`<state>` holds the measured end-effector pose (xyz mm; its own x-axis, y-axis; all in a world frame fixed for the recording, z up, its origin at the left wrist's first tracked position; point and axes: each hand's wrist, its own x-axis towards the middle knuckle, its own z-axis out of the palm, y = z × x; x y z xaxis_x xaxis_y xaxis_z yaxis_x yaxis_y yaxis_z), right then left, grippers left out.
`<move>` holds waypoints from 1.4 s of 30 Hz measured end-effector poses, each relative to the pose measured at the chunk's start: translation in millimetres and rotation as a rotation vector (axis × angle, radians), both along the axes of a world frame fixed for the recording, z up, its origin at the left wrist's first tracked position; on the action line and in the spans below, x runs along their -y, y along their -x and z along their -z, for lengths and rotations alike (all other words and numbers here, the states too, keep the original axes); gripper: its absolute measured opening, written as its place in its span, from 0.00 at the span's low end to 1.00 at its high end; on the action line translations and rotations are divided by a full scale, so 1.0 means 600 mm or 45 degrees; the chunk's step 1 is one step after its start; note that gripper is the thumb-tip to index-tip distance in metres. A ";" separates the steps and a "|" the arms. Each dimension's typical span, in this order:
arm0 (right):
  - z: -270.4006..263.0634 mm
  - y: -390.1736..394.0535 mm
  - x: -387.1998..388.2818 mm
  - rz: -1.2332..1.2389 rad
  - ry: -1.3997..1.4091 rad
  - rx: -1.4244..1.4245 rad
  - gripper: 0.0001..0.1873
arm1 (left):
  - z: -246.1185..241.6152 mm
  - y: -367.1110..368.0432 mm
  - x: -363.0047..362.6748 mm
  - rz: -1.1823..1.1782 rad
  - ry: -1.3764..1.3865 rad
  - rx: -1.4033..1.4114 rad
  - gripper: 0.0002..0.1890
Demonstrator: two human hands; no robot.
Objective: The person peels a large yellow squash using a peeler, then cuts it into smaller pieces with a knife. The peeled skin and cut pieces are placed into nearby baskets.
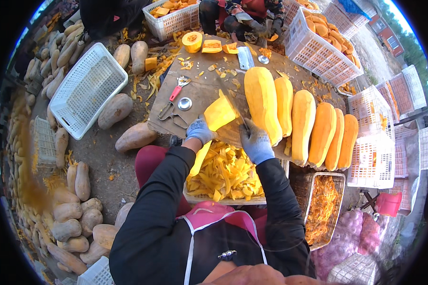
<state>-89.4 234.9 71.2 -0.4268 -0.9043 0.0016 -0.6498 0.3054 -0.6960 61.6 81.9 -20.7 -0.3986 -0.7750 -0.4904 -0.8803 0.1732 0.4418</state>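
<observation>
My gloved left hand (200, 131) holds a piece of peeled squash (220, 113) at the near edge of a wooden board (207, 85). In my gloved right hand (255, 140) is a large knife (232, 99), blurred, its blade along the right side of that piece. A longer squash part slants down below my left hand, over a crate of yellow peelings (228, 171). Several whole peeled squashes (262, 103) lie in a row to the right. On the board's left are a red-handled peeler (176, 92), a metal-framed tool (171, 115) and a round metal lid (184, 103).
Across the board another person in gloves (258, 26) works near a cleaver (245, 58) and cut squash (192, 41). A white crate of pieces (321, 46) stands back right, an orange-filled crate (321, 213) near right, an empty white crate (89, 91) left. Unpeeled squashes (116, 110) lie left.
</observation>
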 end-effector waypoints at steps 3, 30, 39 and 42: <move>-0.135 -0.026 0.083 -0.025 0.572 0.180 0.14 | 0.007 -0.018 -0.004 -0.040 0.011 0.054 0.47; 0.177 0.043 0.094 -0.381 -0.835 -0.374 0.17 | 0.031 0.010 -0.007 -0.024 -0.075 -0.123 0.50; 0.185 0.042 0.072 -0.106 -0.824 -0.274 0.20 | 0.086 -0.104 -0.061 -0.440 -0.393 -0.594 0.48; 0.143 0.030 0.093 -0.114 -0.935 -0.212 0.20 | 0.189 -0.234 -0.116 -1.112 -0.948 -1.275 0.32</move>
